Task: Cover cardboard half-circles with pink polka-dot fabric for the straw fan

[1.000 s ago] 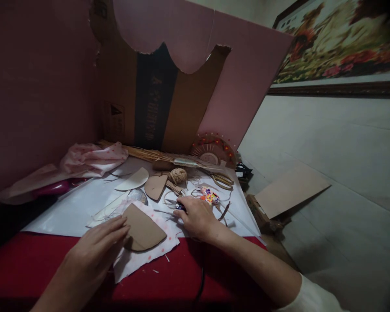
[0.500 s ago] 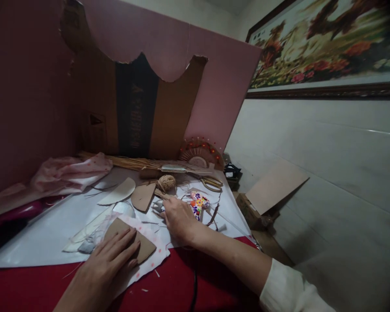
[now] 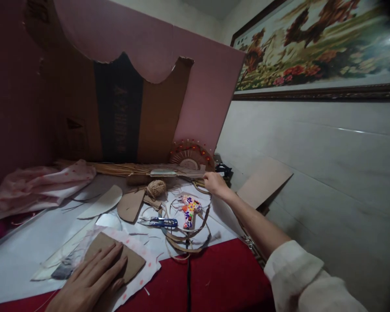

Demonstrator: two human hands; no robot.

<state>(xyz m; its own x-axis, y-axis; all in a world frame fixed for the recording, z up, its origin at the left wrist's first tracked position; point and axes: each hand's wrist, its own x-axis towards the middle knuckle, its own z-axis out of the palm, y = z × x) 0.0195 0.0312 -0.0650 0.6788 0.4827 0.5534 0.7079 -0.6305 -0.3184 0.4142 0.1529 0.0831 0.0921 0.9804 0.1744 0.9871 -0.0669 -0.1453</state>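
My left hand [image 3: 91, 281] lies flat, fingers spread, on a brown fan-shaped cardboard piece [image 3: 131, 265] that rests on white polka-dot fabric [image 3: 146, 277]. My right hand [image 3: 214, 183] is stretched to the far right of the table, its fingers curled on the handles of brass-coloured scissors [image 3: 199, 189] that it mostly hides. Between the hands lie blue thread snips [image 3: 160, 222], a flower-patterned glue gun [image 3: 189, 208] and a ball of twine [image 3: 156, 188].
A half-round fan stuck with pins [image 3: 190, 155] and a straw bundle [image 3: 117, 168] lie at the back against a tall cardboard screen [image 3: 156, 112]. Pink fabric [image 3: 35, 184] is heaped at left. A cardboard sheet [image 3: 266, 180] leans by the wall at right.
My right hand has left the blue snips on the table and reached back and right to the scissors. My left hand stays on the cardboard piece. The view has swung right.
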